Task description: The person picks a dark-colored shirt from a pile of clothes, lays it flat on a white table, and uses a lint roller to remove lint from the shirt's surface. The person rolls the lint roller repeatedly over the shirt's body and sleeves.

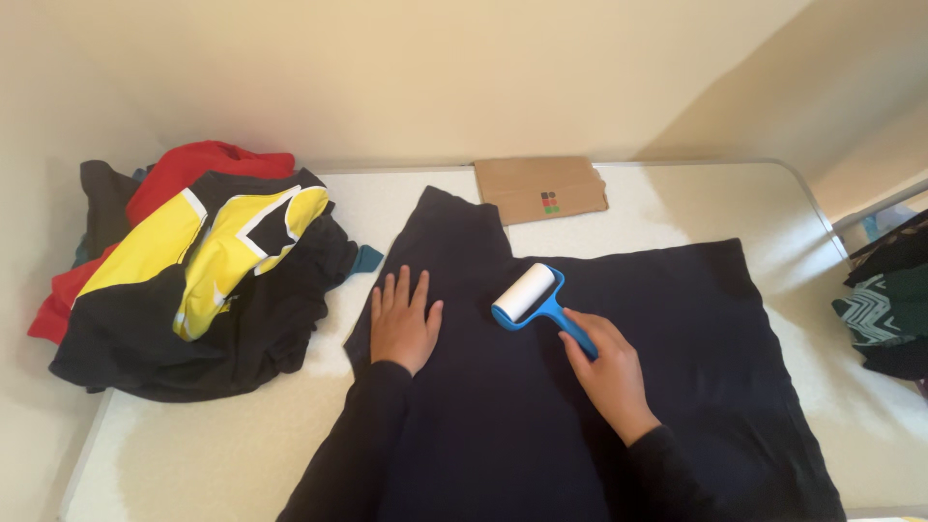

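**Lint roller on dark garment, both hands down**

Landmark: the dark garment [619, 387], spread flat across the middle of the white desk [222, 454].

Your right hand [607, 372] is over the garment's centre, fingers clenched around the blue handle of the lint roller [530, 298]. The roller's white drum rests on the cloth just up and left of that hand, tilted diagonally.

Your left hand [404, 324] lies palm down on the garment's left part, fingers released and spread, grasping nothing, pressing on the cloth. It sits near the roller but not touching it.

Left of the garment: a heap of clothes [203, 280] in black, yellow and red, close to its edge. Beyond the garment's top edge: a flat brown cardboard piece [536, 186], just beside the raised sleeve. Right of the garment, off the desk: more dark patterned clothing [889, 309].
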